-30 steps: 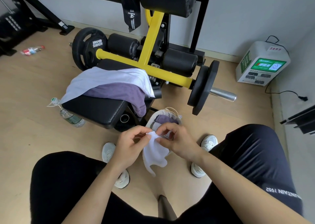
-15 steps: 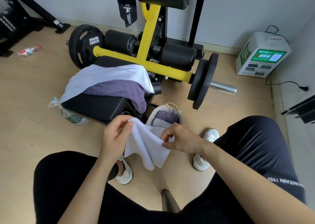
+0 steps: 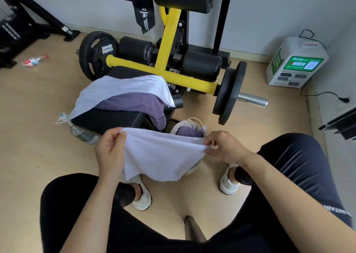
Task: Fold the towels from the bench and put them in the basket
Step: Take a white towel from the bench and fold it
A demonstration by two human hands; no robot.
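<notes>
A small white towel (image 3: 161,154) hangs spread out between my hands above the floor. My left hand (image 3: 110,148) pinches its left top corner and my right hand (image 3: 223,146) pinches its right top corner. Behind the towel stands a pale fabric basket (image 3: 194,122) with a folded purple towel (image 3: 187,132) inside; the held towel hides the basket's front. On the black bench pad (image 3: 107,119) lie a white towel (image 3: 123,91) and under it a purple towel (image 3: 134,106) that droops over the pad's right edge.
The yellow-framed weight machine (image 3: 169,54) with black plates (image 3: 96,55) and a steel bar end (image 3: 252,100) stands behind the bench. A water bottle (image 3: 82,135) lies left of the bench, another bottle (image 3: 34,61) at far left. A white charging box (image 3: 296,63) sits by the wall. My knees and shoes frame the floor below.
My hands have moved apart, and the bunched white towel has been stretched out wide between them. The view has tilted down slightly.
</notes>
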